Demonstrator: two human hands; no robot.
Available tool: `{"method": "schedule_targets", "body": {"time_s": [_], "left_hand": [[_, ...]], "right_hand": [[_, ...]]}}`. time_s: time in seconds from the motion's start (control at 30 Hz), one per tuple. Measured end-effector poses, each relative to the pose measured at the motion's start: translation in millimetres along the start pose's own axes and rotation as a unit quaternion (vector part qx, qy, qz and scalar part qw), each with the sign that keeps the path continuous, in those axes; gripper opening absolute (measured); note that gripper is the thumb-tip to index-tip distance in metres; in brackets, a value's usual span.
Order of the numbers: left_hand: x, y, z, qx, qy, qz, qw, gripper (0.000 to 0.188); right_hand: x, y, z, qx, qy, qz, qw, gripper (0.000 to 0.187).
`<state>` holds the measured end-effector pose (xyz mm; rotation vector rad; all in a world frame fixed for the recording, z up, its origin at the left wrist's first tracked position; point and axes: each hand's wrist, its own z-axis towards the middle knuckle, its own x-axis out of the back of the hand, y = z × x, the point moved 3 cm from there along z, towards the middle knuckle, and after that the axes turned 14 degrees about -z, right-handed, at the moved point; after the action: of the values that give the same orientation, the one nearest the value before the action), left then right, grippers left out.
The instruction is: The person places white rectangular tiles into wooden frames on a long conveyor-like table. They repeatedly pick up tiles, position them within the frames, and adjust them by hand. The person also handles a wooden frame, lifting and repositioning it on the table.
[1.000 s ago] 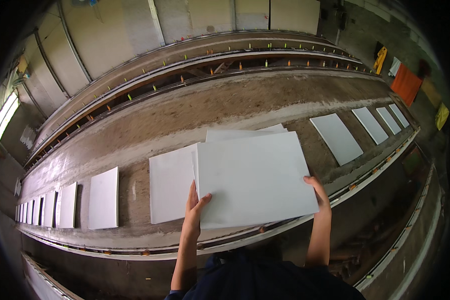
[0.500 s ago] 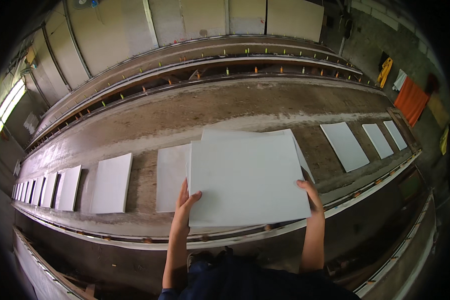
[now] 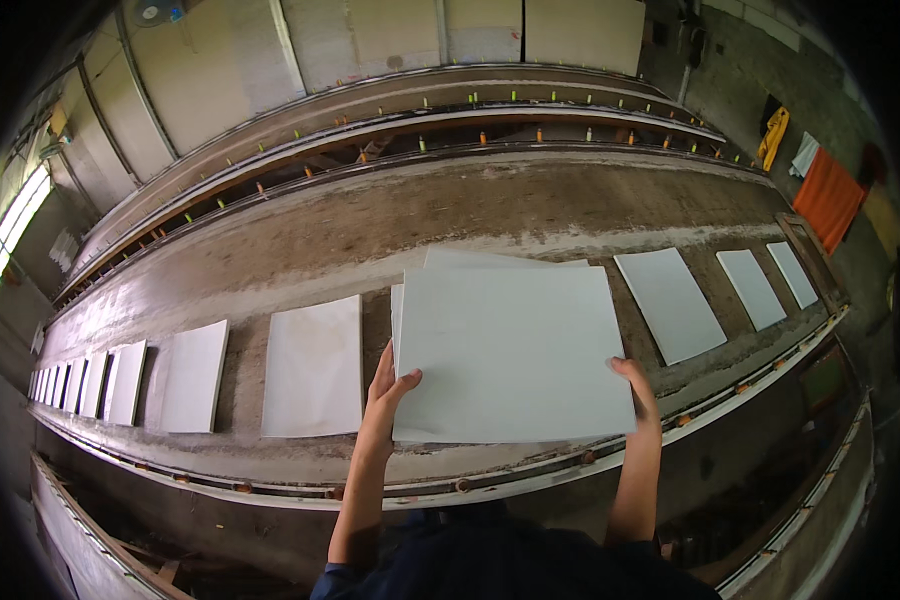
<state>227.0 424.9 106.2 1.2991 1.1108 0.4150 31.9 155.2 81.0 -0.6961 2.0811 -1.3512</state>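
Both my hands carry a stack of white, stiff-looking rectangular sheets (image 3: 510, 350) over the near side of a long brown table. Along the stack's left edge, my left hand (image 3: 384, 392) is closed, thumb on top and fingers at the side and underneath. My right hand (image 3: 640, 390) grips the lower right edge, its thumb also on top. At the back of the stack some sheets stick out askew. To the left of my left hand lies a single white sheet (image 3: 313, 368) on the table; another white sheet (image 3: 672, 303) lies beyond the stack's right side.
The long table (image 3: 390, 215) has a rail (image 3: 530, 478) with small knobs along its near edge. Several more white sheets (image 3: 195, 375) lie spaced in a row leftward. Behind are further long tables with coloured pegs. Orange cloth (image 3: 827, 198) hangs at the right wall.
My hands and the stack have shifted right along the table. The sheet left of my left hand, partly covered before, now shows almost whole. My grip is unchanged.
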Motion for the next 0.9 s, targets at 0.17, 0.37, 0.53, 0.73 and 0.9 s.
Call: {"method": "schedule_targets", "body": {"time_s": [0.17,0.37,0.53,0.73,0.9], "left_hand": [[-32,-14,7,-0.002,-0.005,-0.023,1.000,0.073],[-102,-38,8,-0.020,-0.017,0.033,0.999,0.073],[-190,-88,2,-0.014,0.004,0.036,0.999,0.072],[-323,-126,2,-0.007,-0.065,0.028,0.997,0.067],[-389,-146,12,-0.009,-0.065,0.016,0.998,0.066]], "right_hand": [[27,-14,16,-0.013,0.003,-0.018,1.000,0.060],[100,-21,48,0.122,-0.036,-0.045,0.991,0.072],[201,-43,57,0.129,-0.058,-0.037,0.989,0.081],[329,-96,55,0.125,-0.028,-0.040,0.991,0.081],[391,-119,74,0.125,-0.022,-0.034,0.991,0.080]]}}
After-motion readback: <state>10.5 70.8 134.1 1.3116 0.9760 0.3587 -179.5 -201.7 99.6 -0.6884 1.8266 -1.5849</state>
